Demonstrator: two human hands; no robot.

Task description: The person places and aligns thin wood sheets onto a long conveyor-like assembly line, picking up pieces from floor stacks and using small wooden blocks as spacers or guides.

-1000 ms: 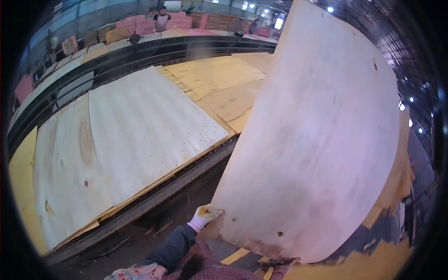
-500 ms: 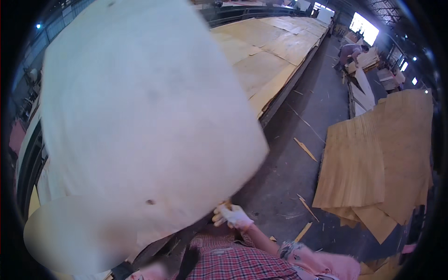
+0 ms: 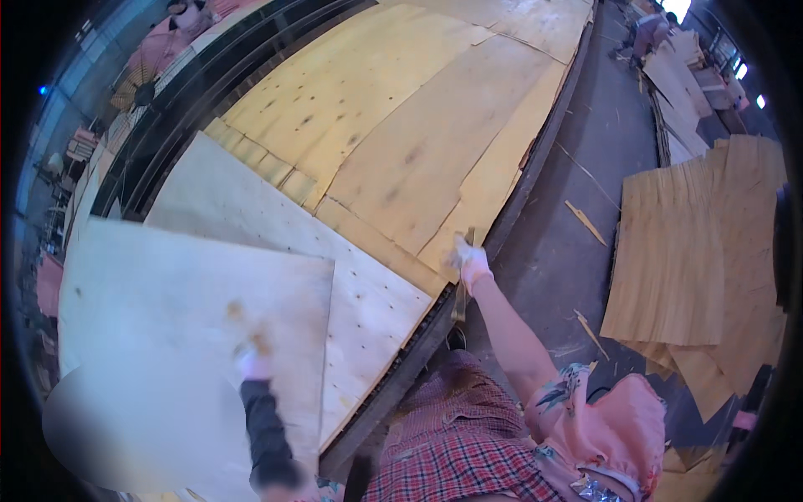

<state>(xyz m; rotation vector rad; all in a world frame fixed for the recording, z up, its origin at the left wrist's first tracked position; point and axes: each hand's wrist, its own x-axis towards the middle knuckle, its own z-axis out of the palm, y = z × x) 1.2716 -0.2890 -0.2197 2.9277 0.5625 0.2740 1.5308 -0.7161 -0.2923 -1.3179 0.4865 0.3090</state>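
My left hand, gloved and smeared by motion, is over a large pale veneer sheet at the lower left; its fingers cannot be made out. That sheet overlaps another whitish sheet dotted with small dark marks. My right hand, in a white glove with yellowish fingers, is closed at the near right corner of the table. A narrow yellowish-brown strip shows below its fingers and a short end above them. Beside this hand lie overlapping yellow veneer sheets with knots and split edges.
Dark rails run along the table's far left side. On the right, a stack of brown veneer sheets stands beside the aisle, where wood slivers litter the floor. A person bends over sheets far off; another person is at upper left.
The big pale sheet, earlier raised across the view, now lies low at the left. My right hand has left its edge and moved up to the table corner. My left hand has come into view.
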